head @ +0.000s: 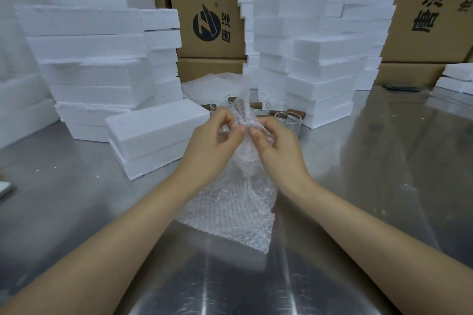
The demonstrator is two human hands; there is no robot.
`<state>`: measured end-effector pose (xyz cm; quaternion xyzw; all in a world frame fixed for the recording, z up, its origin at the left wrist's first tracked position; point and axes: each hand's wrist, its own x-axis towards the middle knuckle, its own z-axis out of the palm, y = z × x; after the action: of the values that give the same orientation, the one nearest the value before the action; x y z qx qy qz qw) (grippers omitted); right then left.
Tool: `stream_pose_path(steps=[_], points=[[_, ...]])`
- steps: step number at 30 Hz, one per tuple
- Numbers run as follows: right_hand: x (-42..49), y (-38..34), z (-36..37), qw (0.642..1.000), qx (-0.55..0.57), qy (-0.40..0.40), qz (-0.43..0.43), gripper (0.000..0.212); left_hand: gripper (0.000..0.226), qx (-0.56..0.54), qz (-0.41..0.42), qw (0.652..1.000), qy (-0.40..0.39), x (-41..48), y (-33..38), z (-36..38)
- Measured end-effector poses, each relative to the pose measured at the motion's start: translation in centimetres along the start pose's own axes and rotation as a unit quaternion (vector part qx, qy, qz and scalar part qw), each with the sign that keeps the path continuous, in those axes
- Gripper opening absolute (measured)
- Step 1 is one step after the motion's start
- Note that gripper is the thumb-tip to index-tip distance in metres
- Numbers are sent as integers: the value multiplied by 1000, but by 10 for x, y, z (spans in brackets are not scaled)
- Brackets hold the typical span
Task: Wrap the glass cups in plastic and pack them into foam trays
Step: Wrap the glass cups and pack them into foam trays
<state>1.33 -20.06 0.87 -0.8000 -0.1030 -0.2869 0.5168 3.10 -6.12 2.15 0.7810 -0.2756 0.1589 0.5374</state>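
A: You are holding the bubble wrap sheet (230, 207) up with both hands, just to the right of the closed foam tray (153, 133). Your left hand (217, 140) is pinching its gathered upper edge between thumb and curled fingers.

B: Your right hand (276, 146) is gripping the same edge, thumb pressing on the plastic and fingers curling behind it. The sheet's lower part is trailing onto the steel table (384, 161), nearer to you than the closed foam tray.

A: The glass cups (288, 123) are standing upright to the right of the closed foam tray, just beyond your hands, with brown handles showing on several.

B: I cannot tell whether a cup is sitting inside the wrap you are holding; the plastic is blurring whatever is behind it.

A: Stacks of foam trays (89, 59) are rising behind the closed foam tray, with more standing off to its right beyond the cups. A loose heap of bubble wrap (210, 84) is lying behind the cups, and cardboard boxes (210, 20) are standing at the back.
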Motion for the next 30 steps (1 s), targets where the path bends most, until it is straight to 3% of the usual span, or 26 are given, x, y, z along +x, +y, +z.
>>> stream_pose_path(steps=[7, 11, 15, 18, 20, 22, 25, 30], points=[[-9, -2, 5, 997, -56, 27, -41, 11, 21, 110, 52, 992, -14, 1, 3, -1], [-10, -2, 6, 990, -120, 6, -76, 8, 17, 221, 125, 967, -23, -4, 4, -1], [-12, -6, 5, 979, -161, 18, -123, 18, 15, 245, 160, 956, -9, -6, 6, 3], [-6, -6, 2, 991, -91, 19, -91, 16, 19, 159, 119, 980, 9, -4, 8, 2], [-2, -5, 0, 997, -27, 16, -70, 19, 24, 57, 18, 998, 3, -2, 8, 1], [-2, -3, -1, 996, -13, -1, -85, 19, 31, 25, -51, 998, -33, 1, 6, -1], [-3, 1, -1, 994, -38, -20, -99, 14, 33, 159, 20, 984, -83, 1, 5, -4], [-4, 3, -2, 989, -75, -39, -125, 5, 28, 251, 73, 964, -38, -4, 3, 1]])
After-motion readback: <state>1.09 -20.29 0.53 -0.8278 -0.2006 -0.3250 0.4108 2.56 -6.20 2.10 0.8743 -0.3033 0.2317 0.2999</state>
